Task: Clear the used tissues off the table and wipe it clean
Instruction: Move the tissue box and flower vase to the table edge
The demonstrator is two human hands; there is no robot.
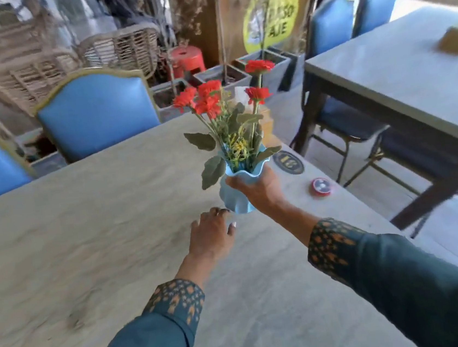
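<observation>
While the right hand [261, 191] is gripping the blue vase [235, 198] of red flowers [207, 96] and holding it above the surface [86, 232], the left hand [211, 232] is lying spread, palm down, just beside the vase's base. No used tissues or cloth are showing. Judging by this, the vase is being lifted clear for wiping; next it needs setting down upright.

Yellow round sign [270, 11], far beyond the fingertips: letters "ASO" over "AJE" legible; the rest is covered by stems.
Dark round disc [288, 162] on the table [86, 232], just beyond the right hand's [258, 190] fingers: gold marks, blurred, unreadable.
Red round item [321, 187], right of those fingers: white emblem, no legible text.
</observation>
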